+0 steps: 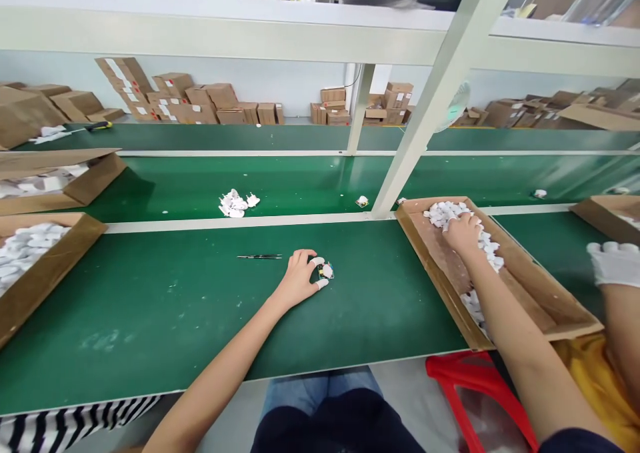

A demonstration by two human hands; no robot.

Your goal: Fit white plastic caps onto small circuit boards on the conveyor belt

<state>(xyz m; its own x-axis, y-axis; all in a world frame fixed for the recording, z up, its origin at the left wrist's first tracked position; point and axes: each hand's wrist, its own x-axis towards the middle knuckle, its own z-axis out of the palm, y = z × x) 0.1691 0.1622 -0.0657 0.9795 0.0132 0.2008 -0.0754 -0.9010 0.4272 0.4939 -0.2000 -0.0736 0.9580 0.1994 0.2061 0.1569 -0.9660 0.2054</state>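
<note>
Small circuit board (326,271) with white plastic attached, sitting on the green belt of the workbench (150,319), roughly midway between the bench's near and far edges. Left hand (299,281) arched over it, fingers closed around the piece; white finger cots (317,261) visible on the fingertips. Pair of black tweezers (259,257) lying flat on the belt just left of that hand, not touching it. Right hand (463,234) inside a shallow cardboard tray (430,256) at the bench's far edge, toward the right, fingers curled down into a heap of white plastic parts (447,214); whether they grip anything cannot be told from this view. Second cardboard box (75,229) at the left end, filled with similar white parts (30,253). Co-worker's white-gloved hand (616,263) at the right margin, beyond the tray and apart from it, above a yellow sleeve (585,366). Further along, on a second green belt (300,179), a small cluster of white parts (235,203) lies near its near edge. Red plastic stool (465,373) on the floor below the bench's near edge, beside the person's jeans (320,393). Stacked brown cartons (190,103) line the far background.
</note>
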